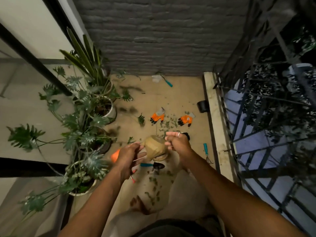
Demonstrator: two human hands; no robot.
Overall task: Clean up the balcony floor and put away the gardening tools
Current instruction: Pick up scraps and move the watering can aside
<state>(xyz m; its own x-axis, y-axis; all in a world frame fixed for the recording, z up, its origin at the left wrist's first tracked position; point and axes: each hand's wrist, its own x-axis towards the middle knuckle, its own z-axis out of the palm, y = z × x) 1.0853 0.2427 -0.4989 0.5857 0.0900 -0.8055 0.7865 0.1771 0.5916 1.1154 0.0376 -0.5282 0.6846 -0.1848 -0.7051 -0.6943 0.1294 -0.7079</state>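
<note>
Head view: white pots (112, 111) at left hold leafy plants (25, 136). Left hand (127, 154) pinches one string handle (139, 158) of a brown paper bag (154, 147), right hand (177, 142) the other; the bag's contents are hidden. Under it a teal-handled trowel (152, 165) lies on the floor (171, 100), orange gloves (157, 117) beyond, a teal hand fork (206, 149) rightward.

The light is dim and warm over the beige balcony floor (184, 100) around the crumpled tan paper bag (154, 147) in my grip. Beyond the bag the dark grey brick wall (162, 40) sinks into murk. Right of the bag, cold bluish light shows through the black metal railing (266, 173). Left of it, the green split-leaf plant leaves (25, 136) smear with motion blur. Straight lines bow near the frame edges.
</note>
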